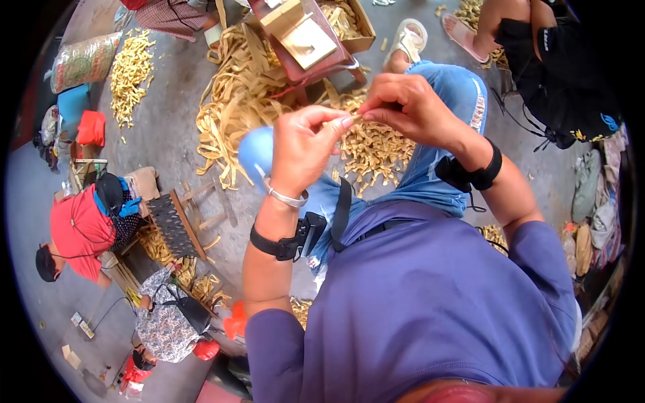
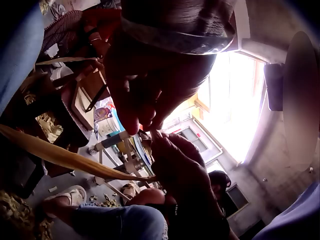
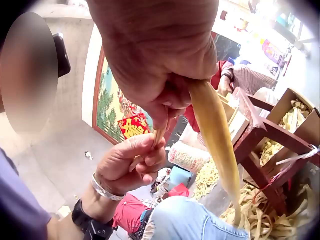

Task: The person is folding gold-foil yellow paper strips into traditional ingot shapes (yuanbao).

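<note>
Both hands meet in front of the lap, over the knees. My left hand point(image 1: 299, 151) pinches the short end of a yellowish flat strip point(image 3: 217, 135) between thumb and fingers. Close against it, my right hand point(image 1: 416, 111) grips the same strip with curled fingers. In the right wrist view, the strip's long part hangs from the right hand and narrows toward its lower end. The part between the fingertips is mostly hidden. Below the hands, many small knotted yellow pieces point(image 1: 376, 154) lie in a heap between the legs.
Long loose strips point(image 1: 225, 111) are heaped on the floor ahead, beside a dark red stool point(image 1: 295, 50) bearing a wooden block point(image 1: 306, 43). A cardboard box point(image 1: 363, 37) of strips stands behind it. Other people sit left and right. More small pieces point(image 1: 131, 77) lie at the left.
</note>
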### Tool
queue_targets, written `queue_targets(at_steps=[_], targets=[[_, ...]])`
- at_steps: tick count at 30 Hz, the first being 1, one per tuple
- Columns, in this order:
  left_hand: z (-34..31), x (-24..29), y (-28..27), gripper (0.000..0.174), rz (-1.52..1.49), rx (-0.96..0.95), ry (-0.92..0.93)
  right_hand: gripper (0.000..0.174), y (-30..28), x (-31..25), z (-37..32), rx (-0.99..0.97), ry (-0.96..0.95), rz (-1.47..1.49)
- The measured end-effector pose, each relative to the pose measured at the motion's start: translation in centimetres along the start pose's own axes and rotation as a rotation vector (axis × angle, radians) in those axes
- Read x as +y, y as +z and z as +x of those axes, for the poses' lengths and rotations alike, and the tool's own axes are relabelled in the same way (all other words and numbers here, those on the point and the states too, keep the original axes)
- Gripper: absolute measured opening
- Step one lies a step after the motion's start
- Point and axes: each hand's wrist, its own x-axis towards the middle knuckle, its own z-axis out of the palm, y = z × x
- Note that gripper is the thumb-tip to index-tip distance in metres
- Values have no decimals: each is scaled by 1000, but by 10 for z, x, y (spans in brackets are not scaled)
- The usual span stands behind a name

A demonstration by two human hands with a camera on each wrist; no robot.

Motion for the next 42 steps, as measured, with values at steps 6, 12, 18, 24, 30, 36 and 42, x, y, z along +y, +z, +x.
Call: queue_targets(at_steps=[6, 12, 18, 24, 30, 36, 42], targets=[[75, -10, -31, 16, 68, 140, 39, 9, -15, 58, 67, 20, -20, -155], [137, -25, -47, 12, -25, 247, 95, 12, -10, 112, 126, 106, -92, -233], [160, -39, -52, 12, 46, 283, 9, 13, 3, 133, 137, 101, 26, -250], [137, -43, -58, 25, -311, 72, -190, 16, -9, 150, 109, 275, 245, -38], [91, -53, -20, 48, -7, -93, -161, 15, -17, 75, 71, 290, 391, 577], [63, -19, 24, 33, -490, 3, -17, 18, -14, -5, 20, 118, 70, 744], [-28, 91, 50, 13, -194, -88, 289, 20, -51, -81, -25, 208, -136, 686]])
